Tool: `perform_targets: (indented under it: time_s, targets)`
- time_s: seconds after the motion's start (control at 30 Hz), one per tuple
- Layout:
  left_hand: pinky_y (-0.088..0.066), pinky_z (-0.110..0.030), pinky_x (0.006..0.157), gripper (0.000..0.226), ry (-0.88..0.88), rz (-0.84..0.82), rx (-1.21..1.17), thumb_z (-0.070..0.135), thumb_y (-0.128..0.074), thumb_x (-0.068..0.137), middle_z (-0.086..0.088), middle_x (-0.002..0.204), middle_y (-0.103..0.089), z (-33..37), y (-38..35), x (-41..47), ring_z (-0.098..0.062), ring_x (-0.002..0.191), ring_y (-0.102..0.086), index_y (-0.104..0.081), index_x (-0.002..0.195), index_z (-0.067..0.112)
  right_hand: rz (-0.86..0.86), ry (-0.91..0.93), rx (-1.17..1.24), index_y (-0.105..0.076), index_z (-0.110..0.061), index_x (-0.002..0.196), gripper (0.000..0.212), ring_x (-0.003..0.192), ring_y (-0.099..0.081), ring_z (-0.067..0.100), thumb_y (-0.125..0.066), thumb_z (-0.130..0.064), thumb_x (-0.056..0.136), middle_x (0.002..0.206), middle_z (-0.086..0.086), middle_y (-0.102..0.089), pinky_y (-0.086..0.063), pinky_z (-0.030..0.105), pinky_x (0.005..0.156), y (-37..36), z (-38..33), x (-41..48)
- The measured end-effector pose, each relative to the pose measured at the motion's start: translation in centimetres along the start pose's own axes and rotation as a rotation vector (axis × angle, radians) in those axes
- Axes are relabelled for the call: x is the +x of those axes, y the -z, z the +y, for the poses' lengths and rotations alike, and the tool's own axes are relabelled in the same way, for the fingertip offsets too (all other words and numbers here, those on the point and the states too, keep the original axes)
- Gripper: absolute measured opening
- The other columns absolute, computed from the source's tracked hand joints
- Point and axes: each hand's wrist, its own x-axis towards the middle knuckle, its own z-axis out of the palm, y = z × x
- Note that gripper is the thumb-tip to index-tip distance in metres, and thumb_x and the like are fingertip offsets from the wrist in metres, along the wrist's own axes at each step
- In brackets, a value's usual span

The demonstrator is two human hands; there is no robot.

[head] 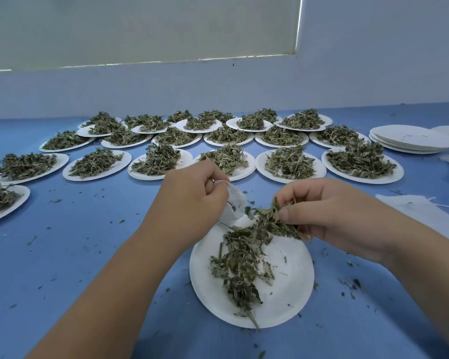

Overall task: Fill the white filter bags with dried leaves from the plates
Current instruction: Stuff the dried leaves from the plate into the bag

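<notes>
A white paper plate [290,275] lies in front of me on the blue table, with a strip of dried leaves [240,265] across its left half. My left hand [189,200] grips a white filter bag [233,206] by its mouth, just above the plate's far edge. The bag hangs open toward the right. My right hand [329,211] pinches a bunch of dried leaves [275,216] beside the bag's opening.
Several plates heaped with dried leaves [158,159] fill the far half of the table in rows. A stack of bare plates [410,138] sits at the far right. Flat white filter bags [423,211] lie right of my right hand. Leaf crumbs are scattered over the blue table [88,255].
</notes>
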Motion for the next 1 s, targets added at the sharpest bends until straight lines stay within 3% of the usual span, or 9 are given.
perform_targets:
  time_s: [0.23,0.4,0.47,0.53,0.73,1.0]
  targets:
    - [-0.033,-0.017,0.046,0.020,0.006,-0.046,-0.023,0.012,-0.058,0.089,0.005,0.049,-0.044,0.1,0.1,0.1,-0.006,0.045,-0.037,-0.065,0.076,0.025,0.004,-0.029,0.092,-0.068,-0.011,0.073,0.009,0.052,-0.050,0.009,-0.075,-0.010,0.067,0.065,0.003,-0.058,-0.044,0.018,0.047,-0.9,-1.5,1.5]
    - [-0.035,-0.016,0.045,0.020,0.045,-0.085,-0.058,0.012,-0.059,0.088,0.008,0.045,-0.048,0.4,0.5,0.3,-0.005,0.043,-0.041,-0.068,0.077,0.026,0.024,-0.053,0.014,-0.069,-0.011,0.076,0.011,0.057,-0.053,0.009,-0.067,-0.003,0.082,0.068,0.001,-0.061,-0.046,0.020,0.051,-1.1,-2.2,2.8]
    - [-0.035,-0.015,0.045,0.019,0.051,-0.079,-0.084,0.012,-0.060,0.088,0.008,0.043,-0.046,0.5,0.7,0.3,-0.017,0.046,-0.046,-0.068,0.076,0.025,0.029,-0.048,-0.065,-0.069,-0.012,0.078,0.007,0.059,-0.053,0.012,-0.069,-0.007,0.081,0.068,0.000,-0.060,-0.046,0.020,0.054,-1.2,-2.4,3.2]
    - [-0.041,-0.023,0.051,0.018,0.063,-0.084,-0.114,0.013,-0.060,0.088,0.008,0.042,-0.045,0.7,0.8,0.4,-0.032,0.060,-0.055,-0.069,0.077,0.024,0.048,-0.043,-0.149,-0.071,-0.015,0.078,0.004,0.061,-0.053,0.016,-0.072,-0.012,0.080,0.067,-0.002,-0.061,-0.047,0.021,0.057,-1.4,-2.5,3.4]
    - [-0.040,-0.027,0.055,0.017,0.090,-0.104,-0.176,0.016,-0.061,0.088,-0.001,0.046,-0.049,0.9,0.5,0.3,-0.037,0.064,-0.057,-0.069,0.075,0.023,0.188,0.020,-0.298,-0.063,-0.010,0.077,0.012,0.048,-0.055,0.012,-0.075,-0.015,0.077,0.055,-0.001,-0.061,-0.046,0.020,0.049,-2.4,-1.9,3.3]
    - [-0.033,-0.014,0.039,0.016,0.158,-0.114,-0.203,0.017,-0.062,0.087,0.009,0.043,-0.049,0.8,0.0,0.2,-0.011,0.052,-0.055,-0.069,0.073,0.022,0.375,0.213,-0.591,-0.068,-0.024,0.070,0.010,0.050,-0.050,0.001,-0.078,-0.023,0.070,0.061,-0.008,-0.064,-0.041,0.014,0.048,-3.5,-1.7,2.1]
